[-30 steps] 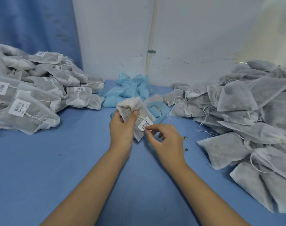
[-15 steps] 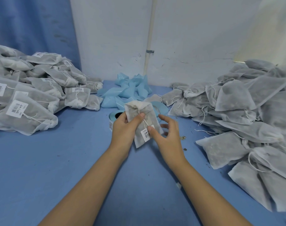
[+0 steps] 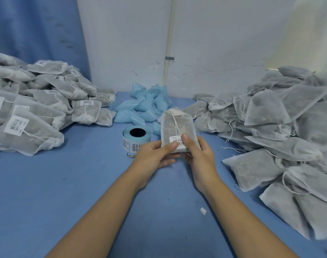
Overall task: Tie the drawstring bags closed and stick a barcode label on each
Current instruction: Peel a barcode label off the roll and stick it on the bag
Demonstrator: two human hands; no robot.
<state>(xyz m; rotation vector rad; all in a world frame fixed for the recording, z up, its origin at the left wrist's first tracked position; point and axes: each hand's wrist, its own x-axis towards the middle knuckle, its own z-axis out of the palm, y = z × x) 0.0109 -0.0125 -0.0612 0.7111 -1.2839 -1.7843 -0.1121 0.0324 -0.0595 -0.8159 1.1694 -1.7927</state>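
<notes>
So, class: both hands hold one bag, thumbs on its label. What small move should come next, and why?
Probably lay the bag on the labelled pile at the left: its drawstring looks tied, the label lies flat under the thumbs of the left hand and right hand, and bags with labels already lie there.

Held bag, between left grip and right grip: white translucent weave, grey-green fill showing through. String white. Label: white, black bars, black script. Roll, left of left grip: pale blue liner, white labels, black bars. Scraps, beyond grips: pale blue. Left pile, right pile: grey-white. Worktop: blue.
</notes>
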